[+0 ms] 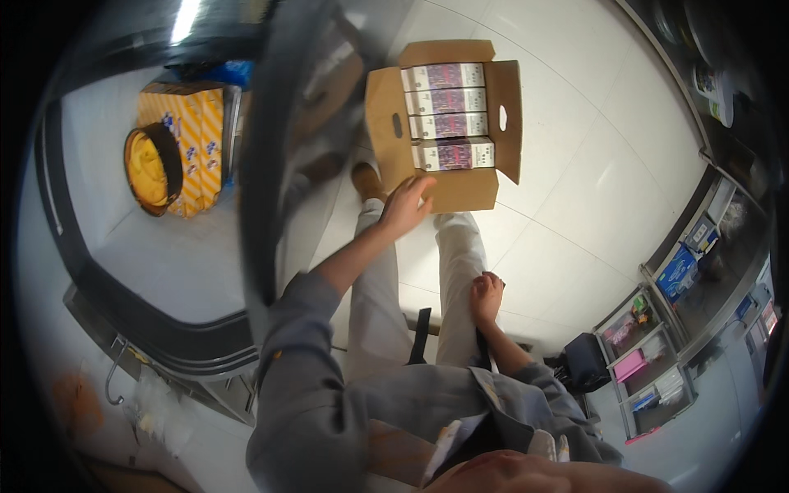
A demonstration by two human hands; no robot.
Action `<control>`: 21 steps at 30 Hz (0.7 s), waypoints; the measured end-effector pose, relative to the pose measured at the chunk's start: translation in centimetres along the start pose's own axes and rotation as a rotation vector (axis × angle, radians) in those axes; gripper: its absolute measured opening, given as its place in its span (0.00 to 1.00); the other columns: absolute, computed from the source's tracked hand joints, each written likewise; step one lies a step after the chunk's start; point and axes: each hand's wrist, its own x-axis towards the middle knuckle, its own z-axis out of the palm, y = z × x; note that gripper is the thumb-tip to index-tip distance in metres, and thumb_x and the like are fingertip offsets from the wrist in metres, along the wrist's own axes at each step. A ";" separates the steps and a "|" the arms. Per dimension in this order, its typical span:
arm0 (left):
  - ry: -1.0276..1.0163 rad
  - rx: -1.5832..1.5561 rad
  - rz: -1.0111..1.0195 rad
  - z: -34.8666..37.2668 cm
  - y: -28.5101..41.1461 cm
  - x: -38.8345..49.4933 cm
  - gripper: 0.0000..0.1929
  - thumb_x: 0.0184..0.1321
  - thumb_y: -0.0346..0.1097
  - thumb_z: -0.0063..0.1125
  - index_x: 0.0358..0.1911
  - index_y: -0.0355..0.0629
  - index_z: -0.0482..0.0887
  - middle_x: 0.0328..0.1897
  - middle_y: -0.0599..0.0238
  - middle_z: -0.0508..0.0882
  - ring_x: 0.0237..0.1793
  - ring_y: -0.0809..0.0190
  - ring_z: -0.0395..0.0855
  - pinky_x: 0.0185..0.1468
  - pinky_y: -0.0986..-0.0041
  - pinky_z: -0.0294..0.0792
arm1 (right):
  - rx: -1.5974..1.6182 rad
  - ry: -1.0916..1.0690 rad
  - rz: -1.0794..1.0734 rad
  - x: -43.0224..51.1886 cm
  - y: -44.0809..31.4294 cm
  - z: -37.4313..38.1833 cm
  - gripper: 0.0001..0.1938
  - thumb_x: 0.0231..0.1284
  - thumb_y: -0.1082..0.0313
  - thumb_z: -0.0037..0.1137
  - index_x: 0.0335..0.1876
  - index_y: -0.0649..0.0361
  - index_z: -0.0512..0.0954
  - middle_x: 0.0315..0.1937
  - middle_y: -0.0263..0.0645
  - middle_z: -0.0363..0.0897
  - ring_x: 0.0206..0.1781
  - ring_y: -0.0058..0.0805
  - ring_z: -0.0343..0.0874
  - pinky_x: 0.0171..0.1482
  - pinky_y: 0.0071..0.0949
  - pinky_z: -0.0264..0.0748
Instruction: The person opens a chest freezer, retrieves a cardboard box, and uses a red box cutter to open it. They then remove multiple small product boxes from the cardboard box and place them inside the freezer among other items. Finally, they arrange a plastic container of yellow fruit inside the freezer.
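Note:
An open cardboard box (456, 194) stands on the tiled floor in front of my feet, its flaps folded outward. Inside it lie several white printed cartons (453, 153) in a row. My left hand (408, 203) is at the box's near left corner, fingers apart and holding nothing that I can see; whether it touches the flap is unclear. My right hand (487, 299) rests near my right knee with its fingers curled; whether anything is inside them cannot be told.
At the left, a refrigerator-like cabinet (172, 265) stands open, with yellow-striped cartons (206, 148) and a round container of yellow food (148, 169) inside. Its dark-edged door (262, 154) stands beside my left arm. Shelves with bins (647, 370) line the right side.

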 end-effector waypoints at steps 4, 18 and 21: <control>-0.037 0.591 -0.047 10.6 -13.9 6.5 0.26 0.45 0.26 0.56 0.53 0.40 0.69 0.54 0.54 0.72 0.54 0.50 0.71 0.54 0.63 0.66 | 0.061 -0.003 0.008 -0.2 3.0 -0.8 0.07 0.45 0.76 0.51 0.33 0.60 0.73 0.45 0.47 0.71 0.49 0.47 0.68 0.52 0.40 0.65; -0.228 0.959 0.006 12.1 -17.7 11.9 0.39 0.41 0.32 0.62 0.62 0.43 0.60 0.68 0.54 0.57 0.66 0.46 0.56 0.67 0.53 0.50 | 0.200 -0.042 0.134 0.7 5.5 -2.4 0.07 0.47 0.77 0.48 0.33 0.59 0.71 0.47 0.47 0.71 0.49 0.47 0.68 0.52 0.40 0.65; -0.301 1.006 -0.157 12.6 -20.2 11.5 0.40 0.42 0.34 0.62 0.63 0.42 0.57 0.66 0.52 0.59 0.67 0.46 0.54 0.70 0.58 0.47 | 0.177 -0.036 0.107 0.8 5.8 -2.4 0.07 0.47 0.78 0.48 0.33 0.58 0.71 0.46 0.47 0.71 0.48 0.47 0.68 0.51 0.39 0.65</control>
